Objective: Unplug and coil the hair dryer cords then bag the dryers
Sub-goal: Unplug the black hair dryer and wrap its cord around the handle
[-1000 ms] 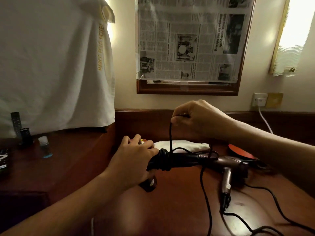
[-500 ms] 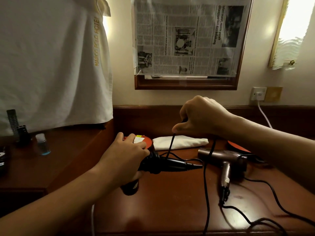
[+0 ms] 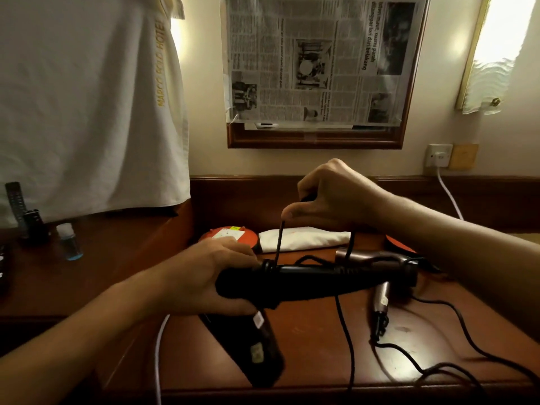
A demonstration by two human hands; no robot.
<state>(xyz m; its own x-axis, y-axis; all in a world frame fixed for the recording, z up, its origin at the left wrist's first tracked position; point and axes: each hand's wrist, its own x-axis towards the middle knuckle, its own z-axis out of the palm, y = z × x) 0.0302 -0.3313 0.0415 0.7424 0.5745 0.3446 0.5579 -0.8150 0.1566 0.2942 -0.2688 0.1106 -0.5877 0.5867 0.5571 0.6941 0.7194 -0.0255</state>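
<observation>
My left hand (image 3: 204, 276) grips a black hair dryer (image 3: 306, 283) above the wooden desk (image 3: 321, 361). Its handle points right and its barrel (image 3: 260, 346) hangs down toward me. A few turns of black cord (image 3: 270, 266) sit around the handle next to my left hand. My right hand (image 3: 330, 197) pinches that black cord (image 3: 279, 238) and holds it taut just above the handle. A second, bronze hair dryer (image 3: 377, 258) lies on the desk behind, its cord (image 3: 438, 366) trailing loose to the right.
A folded white cloth (image 3: 304, 238) and an orange round object (image 3: 228, 235) lie at the back of the desk. A white cable (image 3: 447, 191) runs from the wall socket (image 3: 438, 154). A small blue bottle (image 3: 68, 244) and remotes (image 3: 20, 209) sit on the left ledge.
The black dryer has come closer and turned so that its barrel hangs down. My right hand has stayed above it, pinching the cord; the wound cord now sits close to my left hand.
</observation>
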